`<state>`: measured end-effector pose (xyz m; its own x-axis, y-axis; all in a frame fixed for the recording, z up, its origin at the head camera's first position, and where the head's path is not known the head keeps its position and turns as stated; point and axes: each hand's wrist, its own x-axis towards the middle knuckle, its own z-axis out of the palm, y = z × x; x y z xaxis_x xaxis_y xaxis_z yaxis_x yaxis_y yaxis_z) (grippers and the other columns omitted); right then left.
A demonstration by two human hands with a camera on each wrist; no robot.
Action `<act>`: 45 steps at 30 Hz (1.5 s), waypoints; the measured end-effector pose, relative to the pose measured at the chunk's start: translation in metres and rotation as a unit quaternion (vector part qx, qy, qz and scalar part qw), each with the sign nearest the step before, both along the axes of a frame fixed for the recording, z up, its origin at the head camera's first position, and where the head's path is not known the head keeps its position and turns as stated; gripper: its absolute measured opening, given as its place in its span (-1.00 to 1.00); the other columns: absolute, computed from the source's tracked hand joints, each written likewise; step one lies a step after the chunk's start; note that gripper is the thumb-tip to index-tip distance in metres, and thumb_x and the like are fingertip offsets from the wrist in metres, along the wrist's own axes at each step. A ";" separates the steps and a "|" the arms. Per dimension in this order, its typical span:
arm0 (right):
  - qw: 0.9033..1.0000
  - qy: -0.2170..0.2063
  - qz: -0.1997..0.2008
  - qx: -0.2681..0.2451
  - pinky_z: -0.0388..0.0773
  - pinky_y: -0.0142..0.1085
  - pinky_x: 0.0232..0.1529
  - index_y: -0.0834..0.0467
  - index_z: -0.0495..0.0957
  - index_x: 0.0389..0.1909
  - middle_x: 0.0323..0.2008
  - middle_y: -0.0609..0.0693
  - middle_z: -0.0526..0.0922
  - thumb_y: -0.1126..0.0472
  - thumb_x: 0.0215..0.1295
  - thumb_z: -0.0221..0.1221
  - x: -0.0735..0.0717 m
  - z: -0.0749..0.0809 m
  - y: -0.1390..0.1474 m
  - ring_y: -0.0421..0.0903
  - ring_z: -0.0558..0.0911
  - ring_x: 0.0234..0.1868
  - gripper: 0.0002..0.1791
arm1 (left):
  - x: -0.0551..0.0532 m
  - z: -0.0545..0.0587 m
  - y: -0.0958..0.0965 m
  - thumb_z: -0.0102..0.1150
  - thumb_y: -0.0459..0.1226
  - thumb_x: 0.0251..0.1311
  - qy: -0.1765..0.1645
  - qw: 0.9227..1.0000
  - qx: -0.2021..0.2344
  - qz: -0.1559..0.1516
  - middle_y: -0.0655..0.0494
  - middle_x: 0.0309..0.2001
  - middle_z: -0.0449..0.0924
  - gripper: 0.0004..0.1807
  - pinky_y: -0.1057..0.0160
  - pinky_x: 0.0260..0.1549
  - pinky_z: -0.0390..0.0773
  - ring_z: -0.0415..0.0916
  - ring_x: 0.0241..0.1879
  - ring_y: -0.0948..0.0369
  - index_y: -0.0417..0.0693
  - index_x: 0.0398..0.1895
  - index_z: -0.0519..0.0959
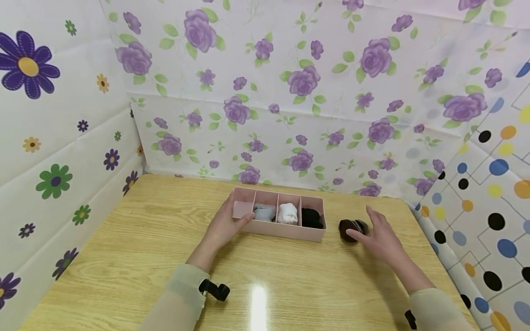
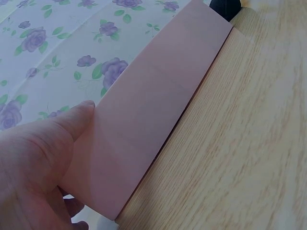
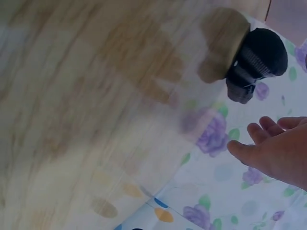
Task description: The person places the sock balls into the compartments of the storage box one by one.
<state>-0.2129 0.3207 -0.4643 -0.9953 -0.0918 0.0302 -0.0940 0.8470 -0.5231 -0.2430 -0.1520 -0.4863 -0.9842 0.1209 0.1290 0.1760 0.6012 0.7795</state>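
Observation:
A pink divided storage box (image 1: 285,231) stands on the table. My left hand (image 1: 223,224) grips its left end, the thumb over the front rim; the left wrist view shows that thumb against the box's front wall (image 2: 148,96). The leftmost compartment holds nothing. In the others sit a grey rolled sock (image 1: 265,212), a white rolled sock (image 1: 287,214) and a black rolled sock (image 1: 311,218). Right of the box lies a dark rolled sock (image 1: 348,231) with pale stripes. My right hand (image 1: 382,239) is beside it, fingers spread; the right wrist view shows a gap between hand and sock (image 3: 259,57).
The wooden table (image 1: 165,257) ends at a rose-patterned wall covering (image 1: 265,115) close behind the box. Flowered sheeting (image 1: 62,138) bounds the left side, dotted sheeting (image 1: 480,207) the right. A black strap device (image 1: 214,289) is on the left wrist.

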 end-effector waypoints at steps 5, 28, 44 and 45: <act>1.000 -0.025 -0.013 0.001 0.32 0.56 0.37 0.30 -0.28 0.80 0.64 0.61 -0.05 -0.49 0.47 0.24 -0.002 -0.008 0.005 0.62 0.26 0.50 0.37 | 0.001 0.001 0.001 0.30 0.22 0.53 -0.005 1.000 -0.009 0.002 -0.27 0.77 -0.07 0.20 -0.31 0.63 0.09 0.02 0.69 -0.28 -0.16 0.84 -0.21; 0.998 -0.052 -0.014 0.030 0.40 0.54 0.31 0.46 0.01 0.71 0.54 0.67 0.11 -0.51 0.44 0.27 -0.007 -0.015 -0.002 0.66 0.32 0.45 0.33 | 0.000 0.001 -0.001 0.32 0.23 0.49 -0.021 1.000 0.002 0.006 -0.22 0.78 -0.07 0.23 -0.30 0.63 0.11 0.03 0.70 -0.24 -0.06 0.85 -0.24; 0.999 -0.040 0.002 0.016 0.40 0.49 0.37 0.49 0.15 0.65 0.50 0.62 0.24 -0.31 0.50 0.35 -0.009 -0.018 -0.004 0.60 0.37 0.45 0.15 | -0.002 -0.003 0.000 0.32 0.25 0.49 -0.024 1.000 0.001 0.004 -0.19 0.79 -0.10 0.24 -0.32 0.63 0.10 0.03 0.70 -0.25 -0.01 0.86 -0.27; 0.999 -0.038 0.005 0.014 0.40 0.49 0.38 0.49 0.15 0.66 0.50 0.61 0.25 -0.29 0.51 0.36 -0.009 -0.018 -0.004 0.59 0.36 0.45 0.14 | -0.002 -0.003 0.000 0.32 0.25 0.48 -0.024 1.000 0.001 0.004 -0.19 0.79 -0.10 0.25 -0.32 0.63 0.10 0.03 0.70 -0.25 -0.01 0.86 -0.27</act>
<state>-0.2218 0.3165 -0.4827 -0.9938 -0.1005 -0.0479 -0.0627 0.8608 -0.5051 -0.2455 -0.1523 -0.4892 -0.9902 0.1130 0.0825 0.1342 0.6008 0.7881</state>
